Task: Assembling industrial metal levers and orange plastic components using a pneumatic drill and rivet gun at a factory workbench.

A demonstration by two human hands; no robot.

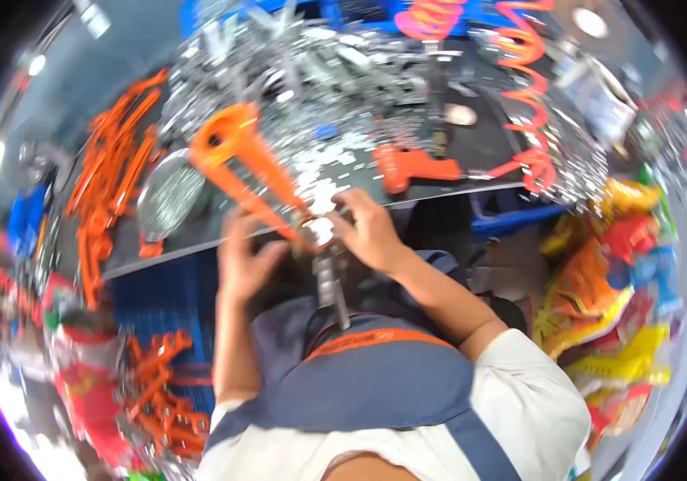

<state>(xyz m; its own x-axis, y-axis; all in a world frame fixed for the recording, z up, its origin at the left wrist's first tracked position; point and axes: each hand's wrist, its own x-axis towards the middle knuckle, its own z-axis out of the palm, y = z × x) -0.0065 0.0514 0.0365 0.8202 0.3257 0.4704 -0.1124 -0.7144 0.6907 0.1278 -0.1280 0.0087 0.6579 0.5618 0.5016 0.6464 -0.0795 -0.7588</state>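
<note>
An orange forked frame point(235, 144) leans over the table's front edge, its two arms narrowing toward a metal joint. Below that joint hangs a silver metal shaft point(329, 280), pointing toward my apron. My left hand point(246, 260) is beside the frame's left arm, its thumb spread from the fingers; motion smears it, and nothing shows in its grasp. My right hand point(369, 232) is at the joint from the other side, thumb and fingers bent closely around a small bright piece whose kind is blurred.
Loose metal parts point(303, 72) are heaped across the dark table point(199, 255). Orange parts point(115, 160) lie at left, near a clear round container point(171, 196). An orange-red air gun point(416, 167) with a coiled hose point(529, 104) is at right. Colourful bags point(600, 280) stand beyond my right arm.
</note>
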